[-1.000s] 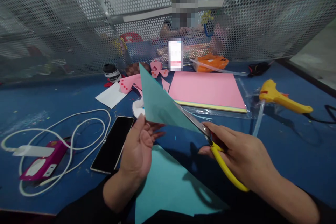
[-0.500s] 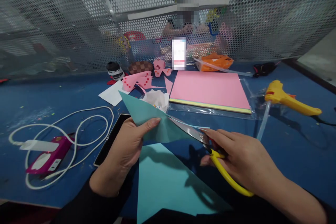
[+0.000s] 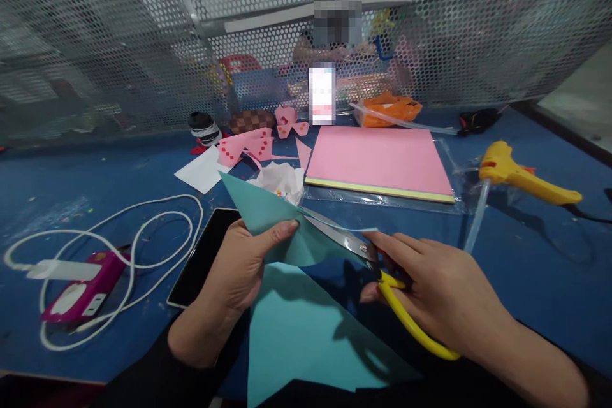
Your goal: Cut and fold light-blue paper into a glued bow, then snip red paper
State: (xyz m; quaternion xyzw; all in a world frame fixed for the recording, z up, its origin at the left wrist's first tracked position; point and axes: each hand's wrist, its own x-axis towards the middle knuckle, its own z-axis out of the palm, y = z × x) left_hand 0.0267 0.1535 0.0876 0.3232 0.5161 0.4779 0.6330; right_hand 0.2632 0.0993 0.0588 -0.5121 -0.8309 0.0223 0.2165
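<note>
My left hand point(image 3: 251, 255) pinches a folded piece of teal paper point(image 3: 261, 207), its thumb lying flat across the front. Yellow-handled scissors point(image 3: 411, 322) are in my right hand point(image 3: 435, 287), whose fingers wrap round the handles. The blades lie along the paper's upper right edge, and a thin strip curls up over them. Part of the handles is hidden behind my fingers. Below both hands, a larger sheet of teal paper point(image 3: 296, 331) lies on the blue table, partly in shadow.
A black phone point(image 3: 205, 255) and a magenta power device point(image 3: 88, 287) with a white cable lie left. Behind are a pink paper stack point(image 3: 373, 153) and pink cutouts point(image 3: 246, 148). A yellow glue gun point(image 3: 526, 175) lies right. A lit phone point(image 3: 322, 94) leans against the perforated metal screen point(image 3: 119, 44).
The scissor blades sit slightly further along the paper's edge, toward my left thumb. The whole view has shifted a little; both hands keep their grips.
</note>
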